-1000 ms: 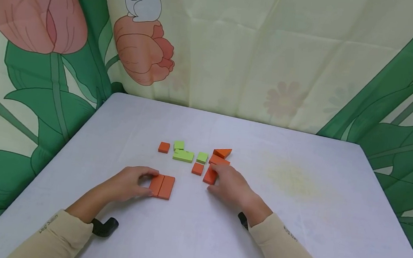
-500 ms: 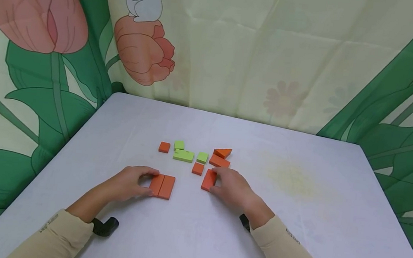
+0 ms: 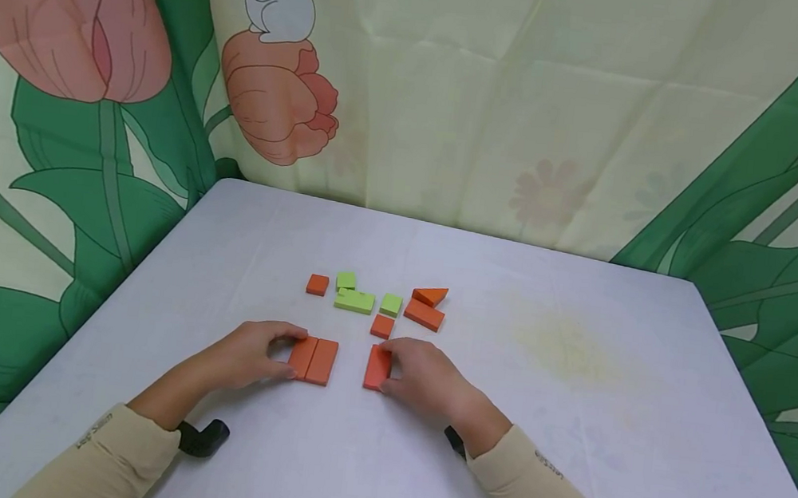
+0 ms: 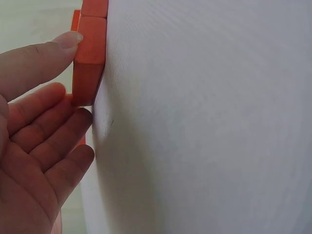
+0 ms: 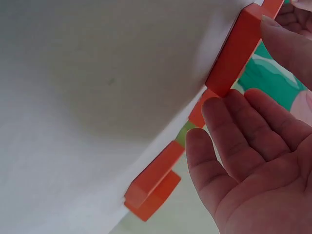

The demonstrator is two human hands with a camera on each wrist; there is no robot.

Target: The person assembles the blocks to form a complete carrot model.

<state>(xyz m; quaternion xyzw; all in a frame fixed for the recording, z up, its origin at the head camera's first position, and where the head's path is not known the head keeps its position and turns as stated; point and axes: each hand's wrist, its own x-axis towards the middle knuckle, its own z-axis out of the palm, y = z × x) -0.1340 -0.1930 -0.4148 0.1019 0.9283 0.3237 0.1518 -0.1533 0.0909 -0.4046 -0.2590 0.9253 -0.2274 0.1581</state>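
Two flat orange-red rectangular blocks lie side by side on the white table; the left block (image 3: 300, 356) touches the right one (image 3: 321, 363). My left hand (image 3: 248, 355) pinches the left block by its ends, thumb on the near end. In the left wrist view the thumb presses that block (image 4: 91, 41). To the right, across a narrow gap, my right hand (image 3: 430, 376) pinches a third orange-red rectangular block (image 3: 377, 367) between thumb and fingers, lined up much like the pair. The right wrist view shows this block (image 5: 237, 51) standing at the fingertips.
Behind the hands lie a small red square block (image 3: 382, 326), a green square block (image 3: 390, 304), a long green block (image 3: 354, 302) with a smaller green one (image 3: 346, 280), and another red square (image 3: 318, 284). An orange triangle (image 3: 430, 295) sits behind a red rectangular block (image 3: 425, 315).
My right hand has drawn its red block away from the other red pieces, leftward and nearer, and turned it almost straight. My left hand has stayed on the pair.
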